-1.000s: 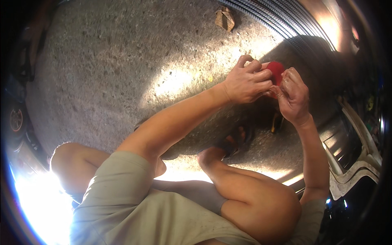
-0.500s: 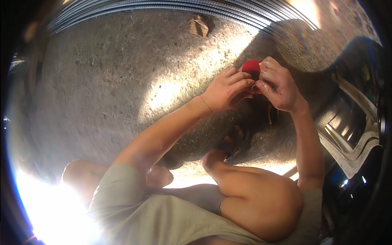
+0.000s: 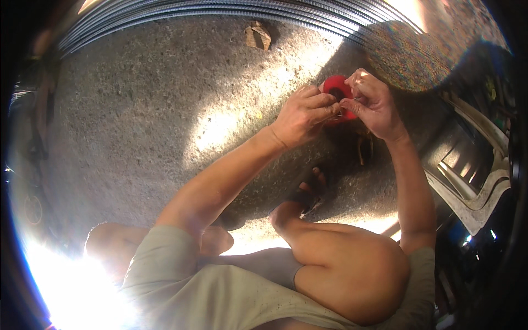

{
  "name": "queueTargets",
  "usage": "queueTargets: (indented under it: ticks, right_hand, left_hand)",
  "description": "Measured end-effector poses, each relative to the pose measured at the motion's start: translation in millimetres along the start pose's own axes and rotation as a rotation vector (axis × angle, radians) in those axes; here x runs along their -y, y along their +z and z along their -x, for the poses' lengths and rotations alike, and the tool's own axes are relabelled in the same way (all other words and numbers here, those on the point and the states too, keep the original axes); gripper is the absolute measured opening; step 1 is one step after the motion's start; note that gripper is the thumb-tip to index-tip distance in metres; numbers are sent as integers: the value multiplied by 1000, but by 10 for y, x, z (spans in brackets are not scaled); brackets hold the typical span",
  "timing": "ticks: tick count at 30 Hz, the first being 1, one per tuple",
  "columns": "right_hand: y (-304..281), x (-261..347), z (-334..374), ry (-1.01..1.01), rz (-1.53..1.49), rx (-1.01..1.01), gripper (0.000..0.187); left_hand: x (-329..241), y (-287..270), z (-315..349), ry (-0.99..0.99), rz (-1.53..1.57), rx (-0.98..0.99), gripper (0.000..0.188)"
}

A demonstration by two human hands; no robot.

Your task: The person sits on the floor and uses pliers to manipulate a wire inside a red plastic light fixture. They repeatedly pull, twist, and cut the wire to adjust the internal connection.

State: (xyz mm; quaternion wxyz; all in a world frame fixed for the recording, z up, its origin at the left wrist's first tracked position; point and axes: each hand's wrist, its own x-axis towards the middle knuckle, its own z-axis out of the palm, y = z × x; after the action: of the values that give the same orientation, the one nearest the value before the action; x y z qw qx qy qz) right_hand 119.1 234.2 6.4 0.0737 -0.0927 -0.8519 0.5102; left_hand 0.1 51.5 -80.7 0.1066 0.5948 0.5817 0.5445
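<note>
A red round object with a dark middle (image 3: 333, 84) is held up between my hands, above the floor. Its exact kind does not show. My left hand (image 3: 306, 114) grips its left side, fingers curled over it and the thumb mostly hidden. At its right edge, my right hand (image 3: 375, 105) is closed, with the thumb and bent fingers pressed together around something thin and light, perhaps a wire. Fingers cover much of the lower half of the red object.
Ribbed steel bars (image 3: 220, 12) lie across the far side of the rough concrete floor (image 3: 137, 104). A dry brown leaf (image 3: 257, 36) rests near them. To the right is a pale plastic chair (image 3: 478, 206). My sandalled foot (image 3: 308, 192) stands below my hands.
My right thumb and fingers have shifted slightly up and left on the red object. A small curved wire-like loop seen by the thumb before no longer shows clearly.
</note>
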Motion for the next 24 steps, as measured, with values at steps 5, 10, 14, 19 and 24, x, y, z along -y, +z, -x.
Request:
queueTargets:
  ticks: [5, 10, 14, 19, 24]
  right_hand:
    - [6, -86, 59, 110, -127, -116, 34]
    - [-114, -96, -27, -22, 80, -210, 30]
    - [-9, 122, 105, 47, 414, -462, 52]
    - [530, -367, 1609, 753, 412, -718, 72]
    - [861, -416, 2117, 918, 766, -465, 64]
  left_hand:
    - [27, 34, -52, 23, -8, -10, 45]
    - [100, 6, -249, 21, -53, -2, 36]
    - [158, 27, -330, 12, -52, -59, 38]
    - [-9, 247, -313, -103, -10, 36, 46]
    - [115, 401, -39, -200, 336, -10, 47]
